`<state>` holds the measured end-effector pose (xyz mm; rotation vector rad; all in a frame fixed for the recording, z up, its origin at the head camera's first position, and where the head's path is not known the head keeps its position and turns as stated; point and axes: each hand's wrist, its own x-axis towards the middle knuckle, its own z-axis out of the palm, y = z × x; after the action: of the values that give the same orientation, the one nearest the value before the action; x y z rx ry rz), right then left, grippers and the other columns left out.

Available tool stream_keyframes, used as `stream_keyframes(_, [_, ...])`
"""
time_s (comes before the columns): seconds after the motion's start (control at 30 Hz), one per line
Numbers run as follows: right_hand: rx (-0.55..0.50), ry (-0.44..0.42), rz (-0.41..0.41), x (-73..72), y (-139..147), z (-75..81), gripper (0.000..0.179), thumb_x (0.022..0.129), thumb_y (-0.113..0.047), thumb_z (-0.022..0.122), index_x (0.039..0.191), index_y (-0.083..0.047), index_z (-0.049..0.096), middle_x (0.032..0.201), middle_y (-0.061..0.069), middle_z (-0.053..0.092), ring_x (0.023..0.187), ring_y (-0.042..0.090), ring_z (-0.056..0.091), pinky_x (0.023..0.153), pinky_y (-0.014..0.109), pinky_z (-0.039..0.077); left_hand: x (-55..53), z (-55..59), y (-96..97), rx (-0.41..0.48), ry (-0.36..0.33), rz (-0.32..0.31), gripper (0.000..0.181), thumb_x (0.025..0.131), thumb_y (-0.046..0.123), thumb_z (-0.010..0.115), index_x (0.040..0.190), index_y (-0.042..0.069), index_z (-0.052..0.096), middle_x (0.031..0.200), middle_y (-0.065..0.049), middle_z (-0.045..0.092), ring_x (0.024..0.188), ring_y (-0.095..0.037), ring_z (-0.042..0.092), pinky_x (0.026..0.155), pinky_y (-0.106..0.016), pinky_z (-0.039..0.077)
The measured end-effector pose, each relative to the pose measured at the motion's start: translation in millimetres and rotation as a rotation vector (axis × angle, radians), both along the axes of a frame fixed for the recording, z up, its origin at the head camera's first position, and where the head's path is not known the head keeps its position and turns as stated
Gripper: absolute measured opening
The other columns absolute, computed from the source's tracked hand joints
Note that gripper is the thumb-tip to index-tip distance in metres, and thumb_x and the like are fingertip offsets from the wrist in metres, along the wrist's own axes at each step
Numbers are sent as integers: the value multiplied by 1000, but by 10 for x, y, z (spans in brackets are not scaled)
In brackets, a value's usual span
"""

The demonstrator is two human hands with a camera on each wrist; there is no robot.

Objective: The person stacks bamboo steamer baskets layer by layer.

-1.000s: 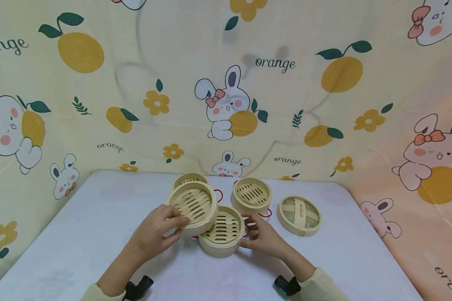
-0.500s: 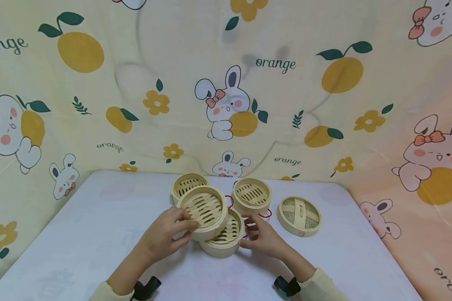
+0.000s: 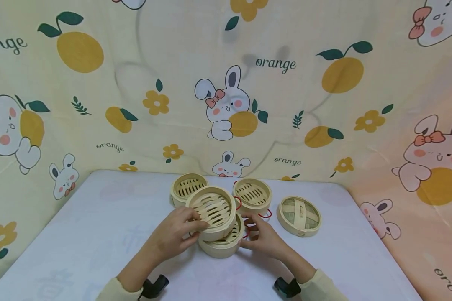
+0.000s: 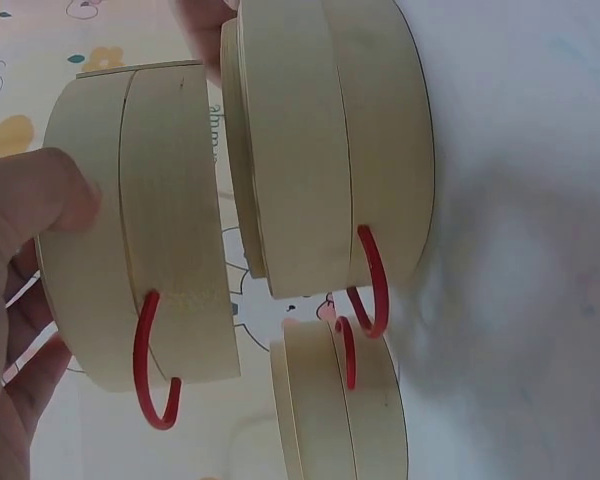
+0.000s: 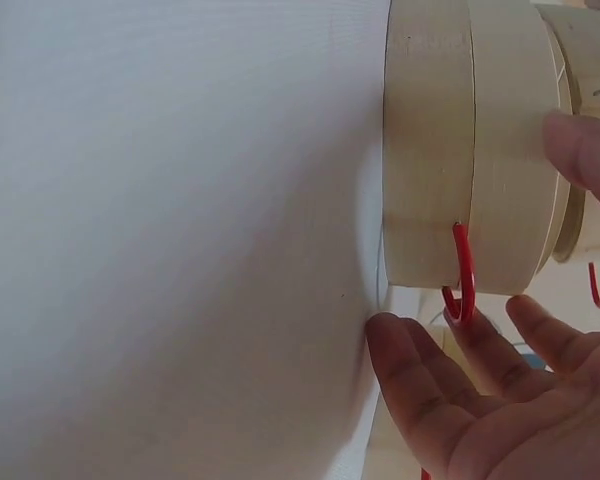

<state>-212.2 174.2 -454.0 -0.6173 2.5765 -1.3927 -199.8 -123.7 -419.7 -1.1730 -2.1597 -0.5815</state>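
Observation:
My left hand (image 3: pixel 177 232) grips a round bamboo steamer basket (image 3: pixel 212 209) by its near left wall, with the thumb on the outside. The basket has a slatted floor and red loops. It hangs over a second bamboo steamer basket (image 3: pixel 219 249) on the table; in the left wrist view a gap shows between the held basket (image 4: pixel 175 230) and the lower basket (image 4: pixel 310 160). My right hand (image 3: pixel 263 234) holds the lower basket's right side, thumb (image 5: pixel 585 150) on its wall and fingers (image 5: pixel 420 390) spread around by a red loop (image 5: pixel 462 275).
Behind stand two more slatted baskets, one at the back left (image 3: pixel 188 188) and another at the back right (image 3: pixel 253 194). A woven bamboo lid (image 3: pixel 299 215) lies to the right on the white table (image 3: pixel 98 234). A printed cloth (image 3: pixel 165 50) hangs behind the table.
My left hand has carried its basket to the right, from partly over the back left basket to over the lower front one. The right hand has stayed in place.

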Motion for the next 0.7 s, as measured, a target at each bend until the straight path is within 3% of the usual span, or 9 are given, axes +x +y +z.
stream_keyframes(0.4, [19, 32, -4, -4, 1, -14, 71, 76, -23, 80, 137, -20, 45, 119, 12, 58, 101, 27, 62, 78, 40, 56, -39, -10, 127, 0, 91, -70, 31, 70, 7, 73, 98, 21, 72, 90, 6, 57, 84, -12, 53, 78, -29, 44])
stream_keyframes(0.7, [17, 37, -10, 8, -10, -8, 71, 75, -20, 82, 137, -17, 46, 117, 12, 58, 100, 26, 62, 78, 39, 56, -6, -15, 190, -18, 49, -53, 28, 72, 11, 72, 98, 22, 73, 91, 6, 58, 86, -12, 53, 80, -29, 44])
